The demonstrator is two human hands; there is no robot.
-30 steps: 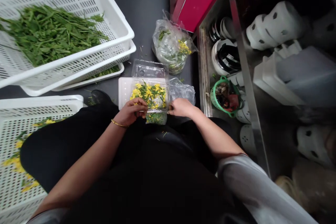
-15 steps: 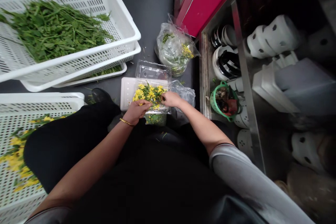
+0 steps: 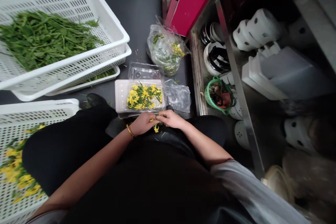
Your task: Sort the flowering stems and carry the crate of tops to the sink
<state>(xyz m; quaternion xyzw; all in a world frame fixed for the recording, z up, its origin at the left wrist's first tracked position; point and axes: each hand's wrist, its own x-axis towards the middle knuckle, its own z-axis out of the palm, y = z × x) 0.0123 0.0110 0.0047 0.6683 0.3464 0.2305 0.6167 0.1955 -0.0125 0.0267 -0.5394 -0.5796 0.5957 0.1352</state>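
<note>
My left hand point(image 3: 143, 123) and my right hand point(image 3: 170, 118) meet over my lap, both pinched on a small sprig of yellow flowers point(image 3: 155, 127) with a green stem. Just beyond them on the dark floor lies a white tray point(image 3: 121, 95) with a clear box of yellow flowers point(image 3: 144, 97) on it. An empty clear lid point(image 3: 144, 71) lies behind the tray. A gold bangle circles my left wrist.
White perforated crates hold green stems point(image 3: 47, 38) at the upper left and yellow flowers point(image 3: 15, 168) at the lower left. A plastic bag of trimmings point(image 3: 165, 49) and a crumpled bag point(image 3: 179, 96) lie near a metal shelf point(image 3: 195, 73) with shoes and a green basket point(image 3: 219, 94).
Both hands have pulled back from the flower box toward my lap, bringing a small sprig with them. The camera view has shifted a little.
</note>
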